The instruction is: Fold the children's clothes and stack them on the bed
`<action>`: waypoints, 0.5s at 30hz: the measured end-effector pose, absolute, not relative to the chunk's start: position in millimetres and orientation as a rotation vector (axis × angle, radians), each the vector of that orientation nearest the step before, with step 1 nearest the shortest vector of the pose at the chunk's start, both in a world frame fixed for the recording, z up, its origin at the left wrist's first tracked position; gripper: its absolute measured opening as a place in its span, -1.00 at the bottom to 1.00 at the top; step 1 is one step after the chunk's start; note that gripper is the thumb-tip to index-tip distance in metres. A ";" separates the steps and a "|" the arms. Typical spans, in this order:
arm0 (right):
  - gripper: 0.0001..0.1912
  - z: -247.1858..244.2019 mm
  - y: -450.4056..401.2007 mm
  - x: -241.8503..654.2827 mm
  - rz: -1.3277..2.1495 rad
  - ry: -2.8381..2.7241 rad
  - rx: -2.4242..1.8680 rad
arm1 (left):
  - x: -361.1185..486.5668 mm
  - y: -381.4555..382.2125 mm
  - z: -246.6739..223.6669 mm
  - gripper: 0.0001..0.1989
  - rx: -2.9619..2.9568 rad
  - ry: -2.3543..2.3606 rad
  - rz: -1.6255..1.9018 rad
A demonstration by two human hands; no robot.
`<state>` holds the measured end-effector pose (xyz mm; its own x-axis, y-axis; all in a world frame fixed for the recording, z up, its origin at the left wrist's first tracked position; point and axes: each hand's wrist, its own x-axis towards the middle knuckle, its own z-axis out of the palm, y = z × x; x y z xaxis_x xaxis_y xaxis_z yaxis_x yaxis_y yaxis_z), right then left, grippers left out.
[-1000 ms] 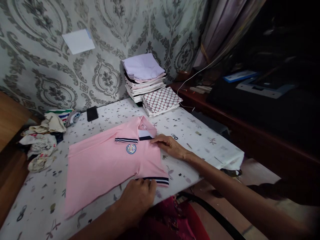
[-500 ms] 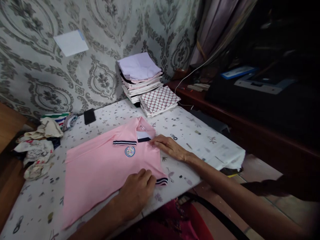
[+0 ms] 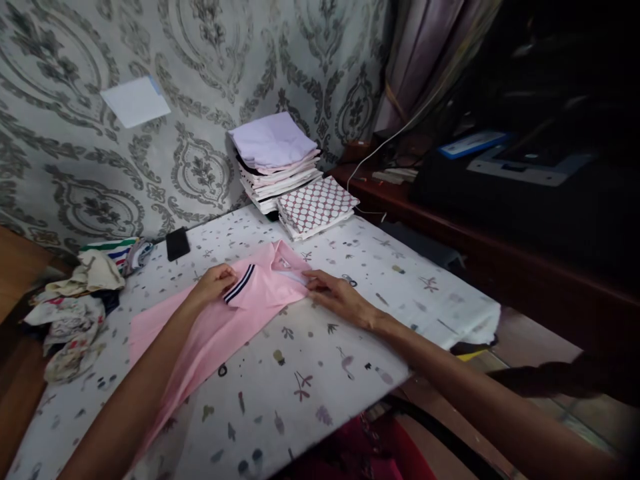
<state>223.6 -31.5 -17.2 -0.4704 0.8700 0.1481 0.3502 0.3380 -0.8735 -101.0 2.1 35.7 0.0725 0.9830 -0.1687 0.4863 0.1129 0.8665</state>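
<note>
- Two bare hands of mine are at the pink shirt (image 3: pixel 265 297), which lies partly folded over on the patterned bench (image 3: pixel 300 353).
- My left hand (image 3: pixel 216 281) has its fingers closed on the shirt's fabric, right by the striped sleeve edge (image 3: pixel 239 285).
- My right hand (image 3: pixel 340 297) touches the shirt just beside its collar (image 3: pixel 284 258), fingers bent; I cannot tell whether they pinch the cloth or only rest on it.
- Beyond the collar, near the wall (image 3: pixel 200 160), stands a stack of folded clothes (image 3: pixel 275 160), a lilac piece on top.
- Folded cloth with a red-and-white lattice pattern (image 3: pixel 320 207) sits against the front right of that stack.
- Over to the left, a black phone (image 3: pixel 177 244) lies flat by the wall, and a crumpled heap of clothes (image 3: pixel 83 300) sits nearer me at the bench's left edge.
- A white sheet of paper (image 3: pixel 136 101) is on the wall above the phone.
</note>
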 end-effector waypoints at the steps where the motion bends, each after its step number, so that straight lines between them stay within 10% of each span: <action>1: -0.51 -18.2 -31.1 223.1 1.077 -1.984 -1.061 | -103.2 6.4 28.8 -0.67 1.452 1.550 0.728; 15: -0.55 -28.4 -26.6 216.9 0.823 -1.972 -1.174 | -103.6 16.6 -0.1 -0.75 1.863 1.509 0.801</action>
<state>216.9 -26.6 -28.4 -0.3538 0.9049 0.2367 0.4678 0.3904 -0.7929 -103.6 16.6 -0.1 0.1696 0.9822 0.0804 0.6173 -0.1695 0.7683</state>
